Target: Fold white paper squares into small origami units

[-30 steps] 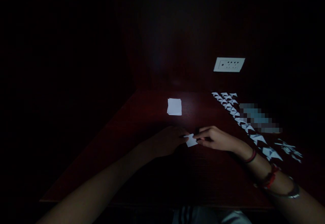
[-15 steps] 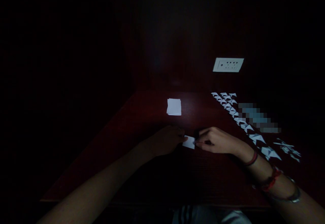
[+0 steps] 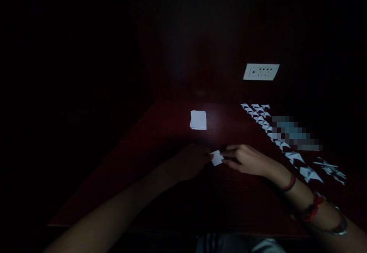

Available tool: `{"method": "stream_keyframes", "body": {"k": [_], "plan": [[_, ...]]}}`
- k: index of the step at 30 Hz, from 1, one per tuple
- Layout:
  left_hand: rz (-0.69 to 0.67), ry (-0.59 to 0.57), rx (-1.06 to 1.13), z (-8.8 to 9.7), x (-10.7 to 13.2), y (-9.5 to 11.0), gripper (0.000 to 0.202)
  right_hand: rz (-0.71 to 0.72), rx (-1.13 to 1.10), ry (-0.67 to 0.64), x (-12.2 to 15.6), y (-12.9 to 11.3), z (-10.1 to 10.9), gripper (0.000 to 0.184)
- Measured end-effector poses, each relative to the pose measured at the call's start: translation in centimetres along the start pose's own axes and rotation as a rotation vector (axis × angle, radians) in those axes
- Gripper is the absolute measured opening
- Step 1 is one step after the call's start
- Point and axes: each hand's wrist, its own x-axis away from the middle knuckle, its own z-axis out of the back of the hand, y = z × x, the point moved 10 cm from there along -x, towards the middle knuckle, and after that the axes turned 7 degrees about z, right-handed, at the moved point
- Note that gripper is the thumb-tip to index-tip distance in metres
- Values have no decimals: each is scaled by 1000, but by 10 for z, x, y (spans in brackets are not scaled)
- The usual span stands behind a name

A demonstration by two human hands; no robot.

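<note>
The left hand (image 3: 196, 162) holds the left edge of a small white paper (image 3: 217, 158), thumb on top, while the right hand (image 3: 245, 160) pinches its right edge, over the middle of the dark red bench (image 3: 160, 130). A stack of white squares (image 3: 198, 119) lies on the far side, and folded white papers (image 3: 294, 156) line the right, with thin white scraps (image 3: 329, 167) beside their near end.
</note>
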Motion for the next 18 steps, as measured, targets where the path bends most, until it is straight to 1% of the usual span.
{"method": "stream_keyframes", "body": {"k": [3,7,12,15,18], "plan": [[-5,-6,-14,0,0,3,33,-31,-14,26,0,8,-2,32],[-18,12,47,2,-1,5,35,-27,-57,46,-2,10,-5,36],[22,9,84,-2,-3,4,32,-35,-42,46,-4,7,-3,34],[23,28,68,-1,-2,5,33,-35,-19,29,-4,3,0,29],[23,17,40,-1,-1,6,36,-26,-7,8,-3,-1,4,25]]}}
